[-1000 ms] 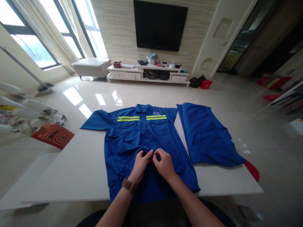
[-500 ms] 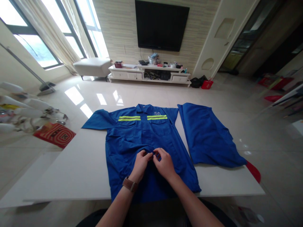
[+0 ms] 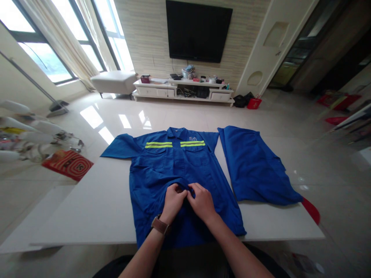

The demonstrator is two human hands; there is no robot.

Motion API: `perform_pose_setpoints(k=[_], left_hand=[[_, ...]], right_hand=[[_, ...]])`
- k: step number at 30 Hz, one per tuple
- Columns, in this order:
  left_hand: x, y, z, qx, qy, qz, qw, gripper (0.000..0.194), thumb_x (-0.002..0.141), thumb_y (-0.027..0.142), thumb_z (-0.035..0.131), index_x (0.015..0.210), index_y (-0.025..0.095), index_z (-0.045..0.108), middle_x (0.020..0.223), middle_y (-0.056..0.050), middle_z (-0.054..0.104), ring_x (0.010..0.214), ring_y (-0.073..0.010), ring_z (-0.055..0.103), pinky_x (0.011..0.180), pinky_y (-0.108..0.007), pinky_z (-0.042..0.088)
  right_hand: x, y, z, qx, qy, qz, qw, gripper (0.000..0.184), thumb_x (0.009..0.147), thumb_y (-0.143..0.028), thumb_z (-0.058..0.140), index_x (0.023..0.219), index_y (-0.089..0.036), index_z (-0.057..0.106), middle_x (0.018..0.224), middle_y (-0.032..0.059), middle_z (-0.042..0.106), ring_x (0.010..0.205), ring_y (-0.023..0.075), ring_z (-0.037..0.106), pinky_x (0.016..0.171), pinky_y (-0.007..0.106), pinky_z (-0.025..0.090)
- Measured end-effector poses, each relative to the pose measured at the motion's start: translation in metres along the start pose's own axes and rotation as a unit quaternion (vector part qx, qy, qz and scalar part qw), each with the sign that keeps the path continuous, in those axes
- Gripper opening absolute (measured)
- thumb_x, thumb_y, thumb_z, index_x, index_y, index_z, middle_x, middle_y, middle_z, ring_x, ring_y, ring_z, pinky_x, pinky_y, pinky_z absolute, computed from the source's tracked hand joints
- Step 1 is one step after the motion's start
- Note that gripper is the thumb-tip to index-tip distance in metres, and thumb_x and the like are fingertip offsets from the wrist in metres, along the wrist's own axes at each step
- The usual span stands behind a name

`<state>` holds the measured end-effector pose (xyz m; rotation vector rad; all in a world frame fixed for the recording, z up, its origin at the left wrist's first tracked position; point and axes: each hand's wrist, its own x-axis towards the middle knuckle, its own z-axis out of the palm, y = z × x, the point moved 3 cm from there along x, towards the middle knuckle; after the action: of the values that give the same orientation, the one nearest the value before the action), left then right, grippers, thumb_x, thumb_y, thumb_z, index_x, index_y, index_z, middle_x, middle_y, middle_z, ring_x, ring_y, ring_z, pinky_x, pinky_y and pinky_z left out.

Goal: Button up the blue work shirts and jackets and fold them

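Note:
A blue short-sleeved work shirt (image 3: 162, 162) with two yellow reflective bands lies front up on the white table (image 3: 95, 208), collar away from me. My left hand (image 3: 173, 199), with a brown watch strap at the wrist, and my right hand (image 3: 202, 200) meet at the shirt's front opening below the chest pockets. Both hands pinch the fabric there with curled fingers. The cloth bunches up slightly just above my fingertips.
A second blue garment (image 3: 253, 168) lies folded on the table to the right, a red thing (image 3: 310, 208) showing past its corner. Beyond are a glossy tiled floor, a white TV bench (image 3: 182, 90), a wall TV (image 3: 198, 29), and a red mat (image 3: 68, 165) at left.
My fingers have closed tighter together on the shirt's front opening. The shirt and the other garment stay where they were.

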<state>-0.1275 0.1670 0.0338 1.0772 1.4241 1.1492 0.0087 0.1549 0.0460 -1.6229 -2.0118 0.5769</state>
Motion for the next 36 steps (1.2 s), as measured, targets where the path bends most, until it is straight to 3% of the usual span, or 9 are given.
perform_pose_setpoints(k=[6,27,36], left_hand=[[0.001,-0.011,-0.002,0.118,0.016,0.028,0.992,0.008,0.063,0.019,0.064,0.058,0.016,0.059,0.057,-0.001,0.06,0.056,-0.013,0.051,0.053,-0.024,0.033],[0.0,-0.002,-0.005,0.13,0.005,0.021,0.991,0.009,0.063,0.023,0.063,0.058,0.016,0.06,0.057,-0.002,0.06,0.055,-0.0126,0.049,0.052,-0.024,0.032],[0.0,0.0,-0.006,0.125,-0.008,0.014,0.992,0.009,0.064,0.021,0.063,0.064,0.013,0.067,0.062,-0.003,0.066,0.058,-0.0144,0.056,0.055,-0.024,0.038]], right_hand=[[-0.002,0.001,0.003,-0.087,-0.06,-0.026,0.994,0.024,0.1,-0.025,0.051,0.112,-0.021,0.071,0.11,0.0084,0.073,0.102,0.0207,0.068,0.084,0.028,0.048],[-0.003,0.002,0.003,-0.039,-0.04,-0.06,0.997,0.026,0.102,-0.026,0.049,0.104,-0.02,0.074,0.104,0.0057,0.076,0.096,0.0197,0.07,0.08,0.028,0.044],[-0.002,0.004,0.003,-0.001,-0.036,-0.058,0.998,0.023,0.1,-0.024,0.051,0.104,-0.02,0.074,0.107,0.0056,0.076,0.099,0.0205,0.071,0.084,0.028,0.047]])
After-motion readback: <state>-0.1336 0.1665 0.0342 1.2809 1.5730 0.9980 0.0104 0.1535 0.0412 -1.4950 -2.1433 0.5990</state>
